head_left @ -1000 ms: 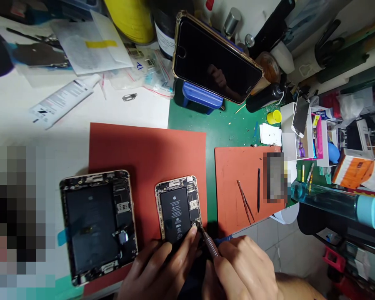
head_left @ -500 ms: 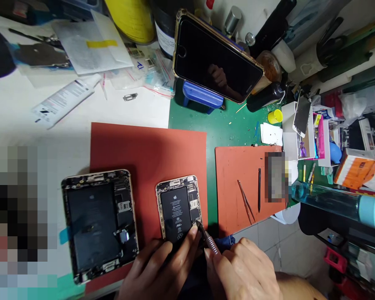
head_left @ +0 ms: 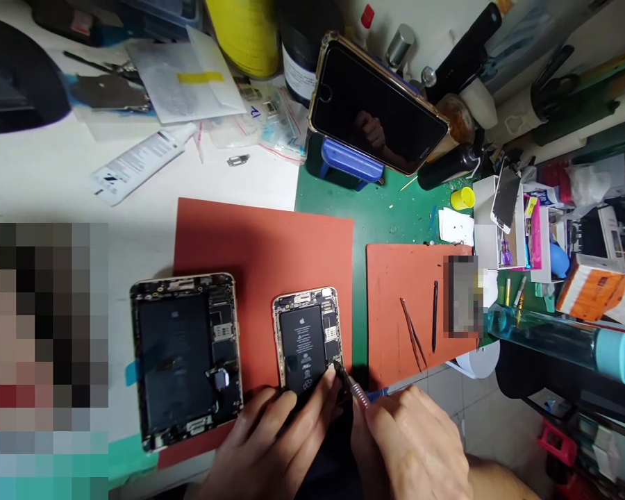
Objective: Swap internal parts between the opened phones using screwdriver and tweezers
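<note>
An opened smartphone [head_left: 302,340], its black battery and circuit board bare, lies on the red mat [head_left: 260,243]. My left hand [head_left: 281,430] grips its lower end, with a fingertip pressed near the board's lower right edge. My right hand [head_left: 411,437] holds a slim pen-shaped tool [head_left: 358,393] with a ridged metal handle. The tool's dark tip meets the phone's right edge beside that fingertip; its exact shape cannot be made out. To the left lies a larger opened phone [head_left: 174,361], also with a dark battery and exposed parts.
A dark-screened phone [head_left: 380,104] leans on a blue stand [head_left: 351,161] at the back. On the second red mat [head_left: 390,278] lie tweezers [head_left: 412,333] and a black stick [head_left: 435,316]. A white tube [head_left: 140,165] lies at left; a blue water bottle [head_left: 546,337] is at right. A blurred person is at far left.
The whole view has shifted, so the phones, mats and bench items appear farther right. Both hands keep their places on the smaller phone, with the tool tip still at its right edge.
</note>
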A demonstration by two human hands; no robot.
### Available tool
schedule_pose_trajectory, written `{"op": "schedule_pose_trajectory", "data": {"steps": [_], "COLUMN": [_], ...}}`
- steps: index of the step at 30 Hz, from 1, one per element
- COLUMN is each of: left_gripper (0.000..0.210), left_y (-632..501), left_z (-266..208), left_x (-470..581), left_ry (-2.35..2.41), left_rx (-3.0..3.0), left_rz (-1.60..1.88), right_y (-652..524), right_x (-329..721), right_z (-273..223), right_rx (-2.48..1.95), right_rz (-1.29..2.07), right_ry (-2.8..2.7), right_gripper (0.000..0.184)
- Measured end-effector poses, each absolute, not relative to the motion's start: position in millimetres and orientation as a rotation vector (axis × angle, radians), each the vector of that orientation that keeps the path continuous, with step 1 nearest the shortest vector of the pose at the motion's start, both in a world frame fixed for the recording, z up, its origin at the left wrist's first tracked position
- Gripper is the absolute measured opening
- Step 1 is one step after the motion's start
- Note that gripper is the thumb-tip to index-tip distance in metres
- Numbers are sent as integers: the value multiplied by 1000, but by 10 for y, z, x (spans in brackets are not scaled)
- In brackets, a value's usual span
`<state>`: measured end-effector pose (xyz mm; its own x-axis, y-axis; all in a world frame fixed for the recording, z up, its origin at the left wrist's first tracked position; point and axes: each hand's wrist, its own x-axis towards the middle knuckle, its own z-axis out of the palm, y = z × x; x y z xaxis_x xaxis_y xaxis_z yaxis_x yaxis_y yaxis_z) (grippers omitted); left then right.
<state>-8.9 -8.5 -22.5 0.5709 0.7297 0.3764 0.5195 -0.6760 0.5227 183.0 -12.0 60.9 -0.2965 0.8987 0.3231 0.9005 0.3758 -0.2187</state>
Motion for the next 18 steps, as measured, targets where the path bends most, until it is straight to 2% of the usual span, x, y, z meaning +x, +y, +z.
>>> {"op": "schedule_pose_trajectory", "data": {"steps": [3,11,18], "left_gripper": [50,35,38], "left_y": [-42,-38,-33], "left_z": [-198,-201,-183], "left_x": [-67,-70,-73], "left_ry": [1020,997,996], "left_rx": [2460,2510,2559], "left_rz": [814,909,851], "right_y": [-122,-95,-117], "right_x": [1848,1796,1827], "right_z": [608,619,644], "right_rx": [-1598,-1603,-1585], "right_rz": [23,78,25], "right_ry": [-2144,-2087,-2123], "right_gripper": [16,20,15]}}
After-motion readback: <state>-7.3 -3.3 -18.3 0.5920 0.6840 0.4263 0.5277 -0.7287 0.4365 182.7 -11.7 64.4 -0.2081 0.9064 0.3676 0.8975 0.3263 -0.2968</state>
